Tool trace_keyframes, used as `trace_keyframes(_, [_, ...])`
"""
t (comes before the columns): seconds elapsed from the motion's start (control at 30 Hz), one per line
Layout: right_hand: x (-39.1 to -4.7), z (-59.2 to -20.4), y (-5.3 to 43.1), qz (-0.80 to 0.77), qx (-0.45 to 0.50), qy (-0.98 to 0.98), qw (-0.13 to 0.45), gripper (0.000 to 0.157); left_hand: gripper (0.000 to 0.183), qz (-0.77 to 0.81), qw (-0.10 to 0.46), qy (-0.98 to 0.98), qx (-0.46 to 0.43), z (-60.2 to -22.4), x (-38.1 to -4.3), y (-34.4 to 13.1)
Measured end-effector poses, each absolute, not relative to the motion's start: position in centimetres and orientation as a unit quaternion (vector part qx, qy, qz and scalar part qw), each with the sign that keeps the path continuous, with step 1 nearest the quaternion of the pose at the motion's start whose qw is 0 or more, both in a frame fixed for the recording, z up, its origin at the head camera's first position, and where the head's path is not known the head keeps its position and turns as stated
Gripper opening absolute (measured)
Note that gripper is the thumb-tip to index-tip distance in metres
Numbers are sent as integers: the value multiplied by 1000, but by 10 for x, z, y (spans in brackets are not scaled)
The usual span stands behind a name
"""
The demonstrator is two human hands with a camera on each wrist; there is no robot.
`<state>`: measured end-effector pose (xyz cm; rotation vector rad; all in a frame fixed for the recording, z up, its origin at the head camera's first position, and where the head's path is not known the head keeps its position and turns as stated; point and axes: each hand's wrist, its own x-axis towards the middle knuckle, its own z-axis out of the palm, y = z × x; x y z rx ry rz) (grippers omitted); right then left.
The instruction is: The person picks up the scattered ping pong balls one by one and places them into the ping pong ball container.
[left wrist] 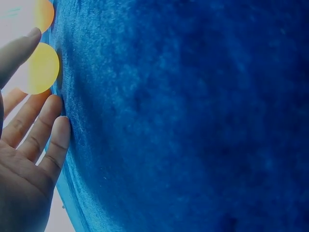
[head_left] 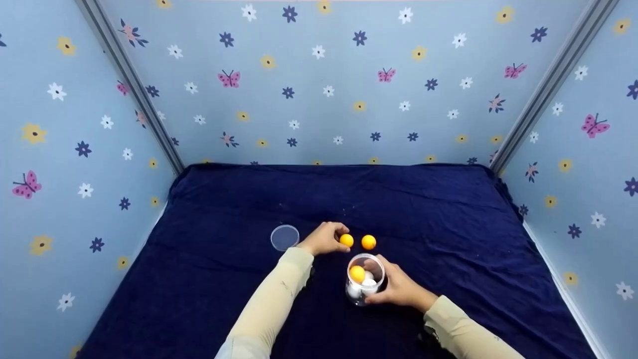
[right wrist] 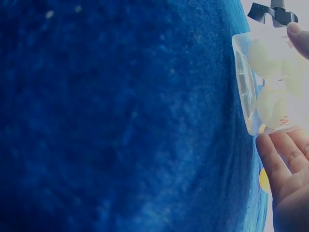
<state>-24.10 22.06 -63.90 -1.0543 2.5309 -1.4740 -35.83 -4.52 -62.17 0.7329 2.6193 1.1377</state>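
Two hands work over a dark blue cloth [head_left: 448,224] spread across the surface inside a booth of pale blue walls [head_left: 319,89] printed with flowers and butterflies. Three orange balls can be counted from the head view — one pinched in the left hand [head_left: 324,239], one lying loose, one inside a jar. The left hand's fingers curl round the held orange ball [head_left: 346,240] at the cloth's middle; the left wrist view shows the fingertips [left wrist: 60,133] brushing the fabric just beside that ball. The second orange ball [head_left: 368,242] rests on the cloth just to its right, apart from both hands.

The right hand [head_left: 398,286] wraps its fingers round one clear plastic jar [head_left: 365,279], which stands upright and open-topped just in front of the two loose balls. Inside it sit the third orange ball [head_left: 357,273] on top and several white balls [head_left: 369,283] beneath — their exact number cannot be told through the wall. All the balls look smooth, matte and alike in size.

One round transparent lid [head_left: 284,237] lies flat on the cloth to the left of the left hand, touching nothing. Both arms wear cream sleeves [head_left: 269,304].
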Motion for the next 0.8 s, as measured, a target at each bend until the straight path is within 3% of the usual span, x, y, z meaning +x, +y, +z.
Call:
trace_keyframes(0.23, [-241, -640, 221, -472, -331, 817, 19, 82, 41, 383, 89, 885, 249, -622, -360, -44])
trace_keyframes(0.8, [-221, -599, 208, -476, -328, 816, 16, 82, 41, 386, 87, 886, 241, -610, -362, -49])
